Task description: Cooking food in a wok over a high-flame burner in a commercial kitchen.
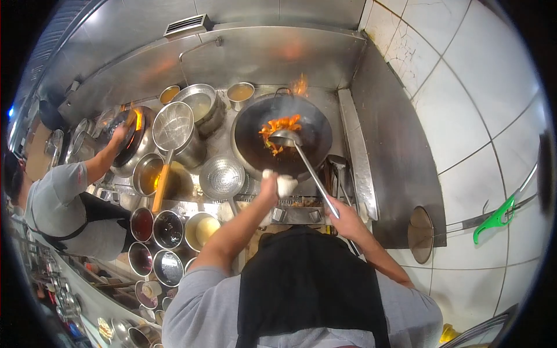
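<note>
A large dark wok [256, 152] sits on the burner before me, with a flame rising behind its far rim. My left hand [270, 185] is closed on a white folded cloth [286, 186] at the wok's near edge; the cloth hides what lies under it. With my right hand [347, 217] I grip the long metal handle of a ladle [285, 137]. The ladle's bowl is over the wok, against orange-coloured food pieces [280, 124]. Some steam hangs above the food.
To the left, a co-worker [65, 191] reaches over another wok with flames. Between us are a wire strainer [173, 126], a perforated metal skimmer [222, 177] and several sauce pots [168, 229]. A metal splash wall [396, 143] stands on the right.
</note>
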Motion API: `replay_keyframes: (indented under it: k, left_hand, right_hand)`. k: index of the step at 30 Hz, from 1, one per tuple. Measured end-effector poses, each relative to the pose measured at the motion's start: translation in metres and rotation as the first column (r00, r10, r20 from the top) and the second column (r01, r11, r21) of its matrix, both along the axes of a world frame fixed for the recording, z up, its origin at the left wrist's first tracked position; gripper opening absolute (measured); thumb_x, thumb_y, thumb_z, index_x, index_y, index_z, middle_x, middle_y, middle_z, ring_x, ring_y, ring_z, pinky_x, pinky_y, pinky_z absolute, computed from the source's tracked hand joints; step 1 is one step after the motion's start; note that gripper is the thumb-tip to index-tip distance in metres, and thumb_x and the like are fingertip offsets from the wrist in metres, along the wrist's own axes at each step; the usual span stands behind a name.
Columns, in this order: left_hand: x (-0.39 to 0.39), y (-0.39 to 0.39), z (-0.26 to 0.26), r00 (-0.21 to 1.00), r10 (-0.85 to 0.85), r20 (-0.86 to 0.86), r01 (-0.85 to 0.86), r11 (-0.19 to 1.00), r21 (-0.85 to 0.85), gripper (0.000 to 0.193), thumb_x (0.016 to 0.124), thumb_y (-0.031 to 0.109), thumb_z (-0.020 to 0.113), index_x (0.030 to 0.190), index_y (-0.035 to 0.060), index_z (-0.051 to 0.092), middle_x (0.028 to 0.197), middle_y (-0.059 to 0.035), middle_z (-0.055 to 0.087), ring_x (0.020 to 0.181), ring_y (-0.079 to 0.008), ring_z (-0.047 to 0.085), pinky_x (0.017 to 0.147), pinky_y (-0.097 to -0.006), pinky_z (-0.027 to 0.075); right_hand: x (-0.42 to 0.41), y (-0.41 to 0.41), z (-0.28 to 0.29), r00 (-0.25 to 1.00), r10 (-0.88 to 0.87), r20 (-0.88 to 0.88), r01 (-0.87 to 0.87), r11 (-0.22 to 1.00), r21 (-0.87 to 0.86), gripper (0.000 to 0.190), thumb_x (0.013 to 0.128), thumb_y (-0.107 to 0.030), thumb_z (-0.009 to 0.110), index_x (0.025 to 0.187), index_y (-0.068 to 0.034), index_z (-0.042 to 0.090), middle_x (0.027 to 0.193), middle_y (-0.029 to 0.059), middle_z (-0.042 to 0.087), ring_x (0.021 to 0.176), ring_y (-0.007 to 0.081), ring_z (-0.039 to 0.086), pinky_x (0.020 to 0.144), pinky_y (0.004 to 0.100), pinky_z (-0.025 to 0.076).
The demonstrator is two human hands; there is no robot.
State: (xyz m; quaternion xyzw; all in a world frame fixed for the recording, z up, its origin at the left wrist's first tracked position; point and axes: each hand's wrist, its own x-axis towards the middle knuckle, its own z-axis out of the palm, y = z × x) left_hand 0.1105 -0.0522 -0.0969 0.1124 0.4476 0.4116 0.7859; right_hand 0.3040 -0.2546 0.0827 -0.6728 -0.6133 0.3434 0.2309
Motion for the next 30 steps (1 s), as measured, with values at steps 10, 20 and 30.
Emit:
replay_keyframes:
  k: [10, 20, 30]
  left_hand:
    - [-0.031, 0.055, -0.044, 0.991, -0.129, -0.020, 0.130, 0.991, 0.029, 0.035, 0.095, 0.017, 0.036, 0.117, -0.0091, 0.043, 0.105, -0.0256, 0.060, 0.093, -0.0394, 0.065, 0.078, -0.0507, 0.058]
    - [-0.019, 0.008, 0.014, 0.989, -0.055, 0.137, 0.073, 0.989, -0.132, 0.026, 0.091, 0.015, 0.047, 0.108, -0.0048, 0.047, 0.099, -0.0192, 0.062, 0.084, -0.0371, 0.066, 0.073, -0.0515, 0.056]
    - [-0.005, -0.030, 0.018, 0.961, -0.113, 0.251, 0.144, 0.984, -0.107, 0.029, 0.092, 0.013, 0.047, 0.115, -0.0049, 0.042, 0.097, -0.0225, 0.063, 0.086, -0.0393, 0.066, 0.075, -0.0538, 0.057]
  right_hand:
    - [-0.041, -0.009, 0.024, 0.984, 0.159, -0.078, -0.164, 0.985, -0.058, 0.056, 0.085, -0.009, 0.055, 0.139, -0.008, 0.042, 0.098, 0.0131, 0.063, 0.081, 0.0182, 0.059, 0.076, 0.0284, 0.046]
    - [-0.021, 0.031, -0.002, 0.937, 0.282, 0.205, -0.294, 0.955, 0.029, 0.059, 0.086, -0.009, 0.052, 0.143, -0.007, 0.034, 0.111, 0.0239, 0.057, 0.096, 0.0415, 0.059, 0.086, 0.0469, 0.047]
    - [-0.025, 0.007, 0.026, 0.969, 0.073, 0.236, -0.104, 0.987, 0.121, 0.056, 0.086, -0.007, 0.050, 0.141, -0.008, 0.039, 0.116, 0.0247, 0.057, 0.101, 0.0395, 0.058, 0.088, 0.0446, 0.046]
